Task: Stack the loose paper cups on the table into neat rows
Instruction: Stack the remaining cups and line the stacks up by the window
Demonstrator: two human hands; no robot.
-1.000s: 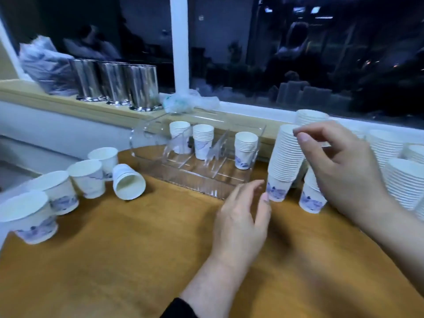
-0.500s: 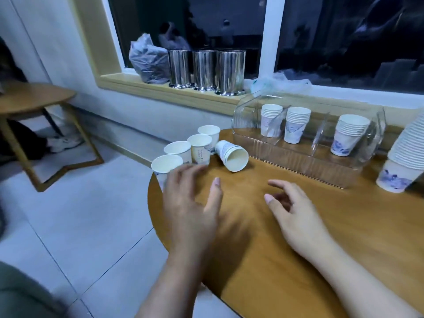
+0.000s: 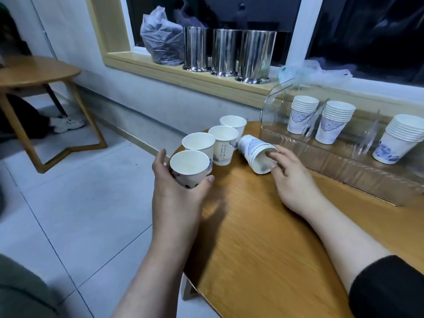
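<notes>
Round table (image 3: pixel 263 237): left fingers (image 3: pixel 207 180) round cup (image 3: pixel 190 167)

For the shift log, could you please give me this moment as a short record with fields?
left hand: grips the nearest upright cup at the table edge
right hand: fingertips at the mouth of the tipped cup, which lies on its side
other loose cups: three upright, just behind the gripped one
clear organizer: three short stacks in separate compartments
windowsill: three steel canisters, a plastic bag
</notes>
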